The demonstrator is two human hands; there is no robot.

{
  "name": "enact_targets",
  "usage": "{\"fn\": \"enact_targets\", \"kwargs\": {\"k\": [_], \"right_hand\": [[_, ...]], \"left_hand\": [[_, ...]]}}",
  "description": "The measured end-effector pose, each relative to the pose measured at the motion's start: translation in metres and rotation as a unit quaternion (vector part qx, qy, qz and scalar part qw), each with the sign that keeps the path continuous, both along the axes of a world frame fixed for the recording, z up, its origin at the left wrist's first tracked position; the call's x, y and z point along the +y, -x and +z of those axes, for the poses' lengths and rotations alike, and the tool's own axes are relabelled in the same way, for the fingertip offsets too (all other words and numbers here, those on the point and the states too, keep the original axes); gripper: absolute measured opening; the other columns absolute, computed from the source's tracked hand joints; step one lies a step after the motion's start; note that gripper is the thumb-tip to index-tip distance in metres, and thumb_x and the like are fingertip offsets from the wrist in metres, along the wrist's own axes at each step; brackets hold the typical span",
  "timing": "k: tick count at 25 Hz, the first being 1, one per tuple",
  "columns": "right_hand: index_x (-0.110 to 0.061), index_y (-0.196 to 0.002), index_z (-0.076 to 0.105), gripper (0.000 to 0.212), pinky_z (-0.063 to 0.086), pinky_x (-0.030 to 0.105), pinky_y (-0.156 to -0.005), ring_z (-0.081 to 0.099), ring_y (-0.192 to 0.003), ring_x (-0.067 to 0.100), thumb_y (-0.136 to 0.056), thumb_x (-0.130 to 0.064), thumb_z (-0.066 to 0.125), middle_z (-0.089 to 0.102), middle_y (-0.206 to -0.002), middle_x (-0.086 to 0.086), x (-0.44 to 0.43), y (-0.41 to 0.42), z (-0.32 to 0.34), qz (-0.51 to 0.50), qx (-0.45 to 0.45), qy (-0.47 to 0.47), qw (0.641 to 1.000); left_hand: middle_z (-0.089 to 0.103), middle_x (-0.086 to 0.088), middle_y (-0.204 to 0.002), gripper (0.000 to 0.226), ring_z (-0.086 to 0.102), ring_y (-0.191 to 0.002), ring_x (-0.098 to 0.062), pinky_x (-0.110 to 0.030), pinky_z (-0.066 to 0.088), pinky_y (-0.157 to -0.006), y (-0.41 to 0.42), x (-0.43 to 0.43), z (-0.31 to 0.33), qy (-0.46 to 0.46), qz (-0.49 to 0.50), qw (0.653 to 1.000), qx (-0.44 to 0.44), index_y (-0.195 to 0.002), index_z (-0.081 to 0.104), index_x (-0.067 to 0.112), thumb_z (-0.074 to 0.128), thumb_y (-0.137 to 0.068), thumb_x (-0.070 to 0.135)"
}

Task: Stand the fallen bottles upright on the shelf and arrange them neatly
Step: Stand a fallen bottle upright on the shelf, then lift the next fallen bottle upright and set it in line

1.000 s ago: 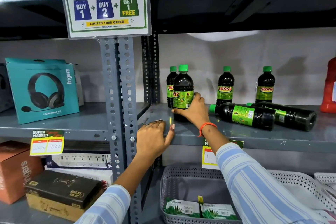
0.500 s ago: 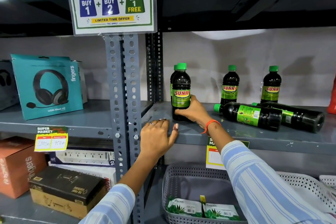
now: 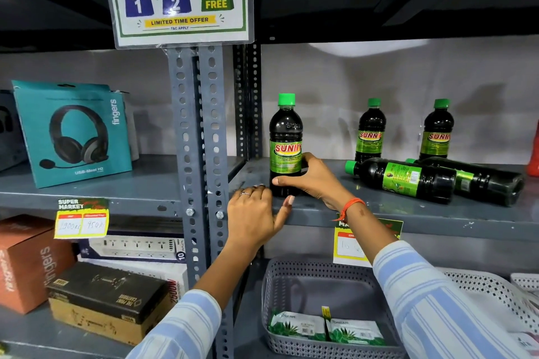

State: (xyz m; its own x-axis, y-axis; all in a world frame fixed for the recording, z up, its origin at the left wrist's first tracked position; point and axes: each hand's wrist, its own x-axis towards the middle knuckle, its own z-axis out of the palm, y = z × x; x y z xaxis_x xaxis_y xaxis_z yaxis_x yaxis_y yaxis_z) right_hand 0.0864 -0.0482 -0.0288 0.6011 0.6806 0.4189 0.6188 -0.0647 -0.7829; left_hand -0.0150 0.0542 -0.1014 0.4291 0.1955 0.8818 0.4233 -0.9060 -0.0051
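Behind upright bottle (image 3: 285, 143), another, hidden.

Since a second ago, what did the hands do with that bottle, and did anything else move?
The right hand kept hold of the front bottle, turned its label to face out and slid it in front of the bottle that stood behind it, now hidden. The left hand stayed on the shelf edge. The two fallen bottles and the two upright ones at the back did not move.
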Motion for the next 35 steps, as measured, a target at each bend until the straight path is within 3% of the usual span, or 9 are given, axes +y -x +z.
{"fn": "enact_targets", "kwargs": {"k": [7, 9, 11, 14, 16, 20, 24, 27, 35], "right_hand": [[-0.011, -0.128, 0.047, 0.074, 0.042, 0.021, -0.082, 0.055, -0.102, 0.012, -0.067, -0.031, 0.085, 0.059, -0.114, -0.001, -0.003, 0.005, -0.004, -0.003, -0.006, 0.010, 1.000], [-0.012, -0.130, 0.045, 0.073, 0.042, 0.017, -0.082, 0.054, -0.103, 0.010, -0.071, -0.034, 0.082, 0.058, -0.115, -0.003, -0.006, 0.011, -0.002, 0.011, 0.004, -0.011, 1.000], [-0.011, -0.131, 0.046, 0.064, 0.043, 0.014, -0.079, 0.056, -0.105, 0.012, -0.079, -0.037, 0.073, 0.059, -0.118, 0.000, -0.011, 0.013, 0.000, -0.004, 0.013, -0.082, 0.997], [-0.008, -0.121, 0.056, 0.041, 0.049, 0.027, -0.086, 0.061, -0.105, 0.022, -0.091, -0.036, 0.059, 0.062, -0.116, 0.012, -0.029, 0.003, 0.008, -0.088, -0.105, -0.145, 0.980], [-0.006, -0.117, 0.058, 0.038, 0.046, 0.033, -0.091, 0.058, -0.108, 0.027, -0.091, -0.034, 0.058, 0.061, -0.115, 0.014, -0.052, -0.015, 0.017, -0.152, -0.242, -0.084, 0.954], [-0.001, -0.126, 0.053, 0.056, 0.042, 0.044, -0.098, 0.045, -0.123, 0.038, -0.085, -0.038, 0.060, 0.054, -0.127, 0.023, -0.116, -0.068, 0.028, -0.267, -0.302, 0.160, 0.901], [-0.006, -0.130, 0.051, 0.066, 0.044, 0.042, -0.099, 0.050, -0.122, 0.038, -0.078, -0.044, 0.068, 0.055, -0.130, 0.023, -0.151, -0.091, 0.027, -0.226, -0.299, 0.328, 0.867], [-0.009, -0.133, 0.045, 0.072, 0.044, 0.042, -0.097, 0.052, -0.121, 0.038, -0.076, -0.043, 0.073, 0.056, -0.132, 0.020, -0.155, -0.098, 0.025, -0.217, -0.320, 0.353, 0.852], [-0.017, -0.129, 0.051, 0.074, 0.047, 0.044, -0.092, 0.053, -0.117, 0.036, -0.067, -0.051, 0.076, 0.059, -0.125, 0.013, -0.161, -0.120, 0.017, -0.261, -0.313, 0.235, 0.882]], "left_hand": [[0.071, -0.014, -0.073, 0.081, 0.067, -0.068, -0.030, -0.034, 0.051, -0.063, -0.001, 0.002, 0.000, 0.030, 0.002, 0.999, 0.025, -0.075, 0.067, 0.003, 0.016, -0.092, 0.063], [0.071, -0.022, -0.099, 0.089, 0.068, -0.089, -0.033, -0.039, 0.054, -0.073, -0.001, 0.000, 0.001, 0.045, 0.005, 0.999, 0.026, -0.101, 0.066, -0.003, 0.009, -0.091, 0.065], [0.053, -0.026, -0.132, 0.087, 0.054, -0.118, -0.035, -0.043, 0.047, -0.093, 0.000, -0.003, 0.002, 0.045, 0.002, 0.999, 0.007, -0.132, 0.044, -0.006, 0.014, -0.091, 0.064], [0.017, -0.027, -0.153, 0.087, 0.021, -0.141, -0.035, -0.046, 0.022, -0.112, 0.000, -0.020, 0.005, 0.031, 0.000, 0.999, -0.025, -0.146, 0.013, -0.003, 0.021, -0.091, 0.063], [0.007, -0.024, -0.154, 0.084, 0.008, -0.144, -0.033, -0.048, 0.012, -0.116, -0.004, -0.040, 0.009, 0.007, -0.005, 0.999, -0.031, -0.147, 0.008, 0.000, 0.018, -0.092, 0.063], [0.016, -0.016, -0.155, 0.077, 0.014, -0.144, -0.027, -0.043, 0.009, -0.116, -0.036, -0.092, 0.018, -0.016, -0.057, 0.997, 0.045, -0.147, 0.024, 0.007, 0.011, -0.093, 0.061], [0.058, -0.014, -0.130, 0.079, 0.050, -0.123, -0.029, -0.040, 0.041, -0.095, -0.074, -0.134, 0.018, 0.024, -0.090, 0.986, 0.142, -0.122, 0.059, 0.010, 0.011, -0.088, 0.062], [0.069, -0.007, -0.111, 0.076, 0.062, -0.100, -0.027, -0.035, 0.046, -0.073, -0.079, -0.147, 0.008, 0.029, -0.044, 0.989, 0.140, -0.104, 0.066, 0.014, 0.011, -0.087, 0.063], [0.071, -0.006, -0.103, 0.074, 0.065, -0.091, -0.026, -0.033, 0.047, -0.066, -0.086, -0.151, 0.015, 0.028, -0.010, 0.990, 0.135, -0.094, 0.066, 0.012, 0.012, -0.089, 0.063]]}}
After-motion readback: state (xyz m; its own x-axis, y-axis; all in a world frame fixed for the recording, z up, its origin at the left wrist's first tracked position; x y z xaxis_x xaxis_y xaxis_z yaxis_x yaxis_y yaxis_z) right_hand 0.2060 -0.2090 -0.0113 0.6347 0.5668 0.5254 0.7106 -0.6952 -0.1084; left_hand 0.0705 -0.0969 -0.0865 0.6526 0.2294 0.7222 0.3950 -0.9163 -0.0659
